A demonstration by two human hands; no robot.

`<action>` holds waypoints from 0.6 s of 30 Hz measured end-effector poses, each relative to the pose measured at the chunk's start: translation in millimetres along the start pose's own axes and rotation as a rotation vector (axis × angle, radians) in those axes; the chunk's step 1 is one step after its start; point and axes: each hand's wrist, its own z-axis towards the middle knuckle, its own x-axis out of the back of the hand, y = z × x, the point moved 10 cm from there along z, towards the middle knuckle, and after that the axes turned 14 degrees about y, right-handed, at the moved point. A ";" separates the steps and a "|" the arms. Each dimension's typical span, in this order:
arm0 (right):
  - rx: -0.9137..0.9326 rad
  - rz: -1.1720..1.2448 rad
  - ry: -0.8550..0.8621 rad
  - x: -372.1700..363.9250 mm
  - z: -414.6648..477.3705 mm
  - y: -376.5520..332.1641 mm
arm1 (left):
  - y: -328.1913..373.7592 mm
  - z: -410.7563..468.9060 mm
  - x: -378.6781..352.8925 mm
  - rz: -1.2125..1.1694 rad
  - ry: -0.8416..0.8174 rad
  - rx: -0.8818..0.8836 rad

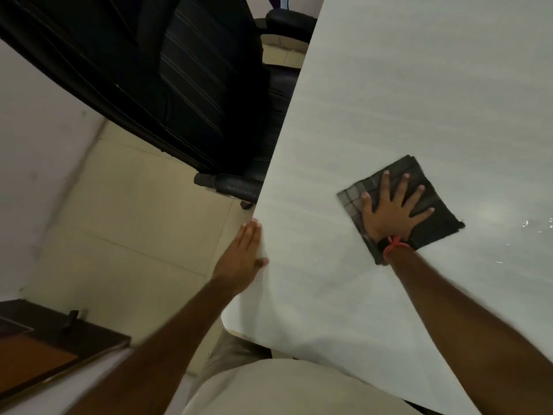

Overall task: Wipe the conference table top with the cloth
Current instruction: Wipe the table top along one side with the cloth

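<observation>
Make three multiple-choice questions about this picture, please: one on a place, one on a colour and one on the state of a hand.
1. Where does the cloth lie?
A. on the table top
B. on a chair seat
C. on the floor

2. What colour is the thread tied at the wrist above the cloth?
A. blue
B. red
C. green

3. How does the right hand meet the cloth?
A. curled into a fist beside it
B. pinching one corner and lifting it
C. fingers straight and spread, flat on top of it

Answers:
1 A: the dark cloth lies folded on the pale table top, away from its edge.
2 B: the thread is red-orange, next to a dark band.
3 C: all the fingers are fanned out on the cloth, and none is curled.
</observation>
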 end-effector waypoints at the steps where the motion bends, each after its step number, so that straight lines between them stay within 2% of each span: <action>1: 0.006 -0.001 0.000 -1.5 -5.1 -18.6 | 5.6 -4.4 -3.5 0.022 -0.008 -0.113; 3: 0.208 -0.001 -0.037 -12.4 -34.1 -74.5 | 9.4 -12.5 -11.0 0.057 -0.053 -0.286; 5: 0.587 -0.015 -0.114 -25.9 -78.1 -130.8 | 11.3 -16.4 -15.3 0.085 -0.092 -0.467; 7: 0.816 -0.013 -0.163 -28.1 -81.7 -155.6 | 7.0 -17.0 -15.3 0.105 -0.110 -0.597; 9: 0.780 -0.019 -0.137 -27.2 -40.7 -159.3 | 3.6 -12.8 -17.4 0.096 -0.189 -0.689; 11: 0.468 -0.032 -0.069 -29.2 14.9 -147.0 | -0.6 -6.6 -20.0 0.088 -0.297 -0.713; 13: 0.106 -0.019 -0.008 -30.0 44.2 -141.4 | -4.3 7.2 -12.3 0.048 -0.291 -0.650; 14: 0.021 -0.024 0.011 -31.2 43.6 -153.9 | -6.5 16.0 -7.2 0.026 -0.275 -0.592; 15: 0.025 -0.030 0.009 -35.0 35.4 -174.9 | -9.3 24.2 -2.2 0.006 -0.260 -0.533; 16: 0.110 -0.024 -0.013 -40.9 21.2 -202.1 | -11.5 31.9 2.7 0.000 -0.241 -0.489; 18: 0.415 -0.030 -0.068 -50.8 -10.8 -246.1 | -15.1 47.3 8.2 0.025 -0.223 -0.427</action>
